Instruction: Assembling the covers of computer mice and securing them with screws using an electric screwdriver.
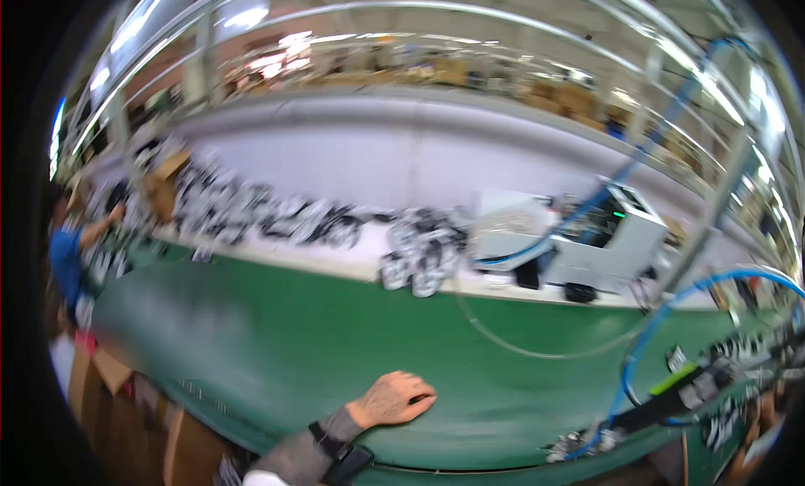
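My left hand (392, 400) is low over the green belt (319, 343), its arm entering from the lower left in a grey sleeve with a dark strap (327, 440) at the wrist. The fingers curl round toward the thumb, leaving a small dark gap between them. Whatever they may hold is too small or blurred to make out. No part of my right hand shows. To the right of my left hand lies a dark tool-like device with a lime-green strip (675, 379), with a blue hose (633, 352) running beside it.
Piles of grey and black parts in clear bags (231, 205) line the white shelf behind the belt. A white machine (608, 243) stands at the right. Cardboard boxes (189, 448) sit at lower left. A co-worker in blue (65, 259) is far left; another person's arm (759, 427) shows at right.
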`<state>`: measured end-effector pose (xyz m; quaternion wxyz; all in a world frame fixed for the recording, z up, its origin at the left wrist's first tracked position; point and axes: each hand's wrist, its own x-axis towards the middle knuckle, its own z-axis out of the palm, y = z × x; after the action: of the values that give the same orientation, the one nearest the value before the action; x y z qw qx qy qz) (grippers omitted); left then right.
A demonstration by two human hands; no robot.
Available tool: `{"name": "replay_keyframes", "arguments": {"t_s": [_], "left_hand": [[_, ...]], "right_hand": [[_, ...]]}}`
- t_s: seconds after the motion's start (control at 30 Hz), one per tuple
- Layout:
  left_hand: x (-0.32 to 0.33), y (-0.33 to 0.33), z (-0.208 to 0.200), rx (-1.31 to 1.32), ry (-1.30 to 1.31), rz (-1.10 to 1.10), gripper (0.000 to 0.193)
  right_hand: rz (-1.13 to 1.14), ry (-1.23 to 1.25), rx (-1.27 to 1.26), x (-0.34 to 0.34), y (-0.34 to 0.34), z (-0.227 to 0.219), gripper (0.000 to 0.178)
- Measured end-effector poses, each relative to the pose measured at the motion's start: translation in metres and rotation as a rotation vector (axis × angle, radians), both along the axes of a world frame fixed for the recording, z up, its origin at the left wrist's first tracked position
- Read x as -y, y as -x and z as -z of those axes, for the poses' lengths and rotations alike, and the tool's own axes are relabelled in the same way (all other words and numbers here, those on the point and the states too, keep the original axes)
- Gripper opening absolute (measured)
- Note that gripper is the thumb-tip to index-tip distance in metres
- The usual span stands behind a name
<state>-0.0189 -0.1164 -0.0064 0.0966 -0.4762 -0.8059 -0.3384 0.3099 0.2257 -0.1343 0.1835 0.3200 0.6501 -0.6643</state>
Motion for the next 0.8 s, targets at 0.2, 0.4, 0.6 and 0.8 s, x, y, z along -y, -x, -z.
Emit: {"name": "replay_keyframes", "arguments": {"t_s": [0.2,0.4,0.6,0.8], "left_hand": [[-0.031,0.018,0.007,-0.062,-0.077,0.127,0.021],[-0.01,0.025,0.023,0.078,-0.144,-0.139,0.021],[-0.017,0.021,0.023,0.14,-0.074,-0.126,0.02],[-0.014,0.023,0.023,0.121,-0.011,-0.071,0.02]], "right_hand": [[-0.341,-0.393,-0.077,-0.017,-0.045,0.018,0.044],[-0.325,-0.305,0.378,-0.041,-0.005,0.02,0.038],[-0.13,-0.2,0.224,-0.032,-0.014,0.022,0.044],[-0.055,-0.201,0.052,-0.024,-0.024,0.03,0.054]]}}
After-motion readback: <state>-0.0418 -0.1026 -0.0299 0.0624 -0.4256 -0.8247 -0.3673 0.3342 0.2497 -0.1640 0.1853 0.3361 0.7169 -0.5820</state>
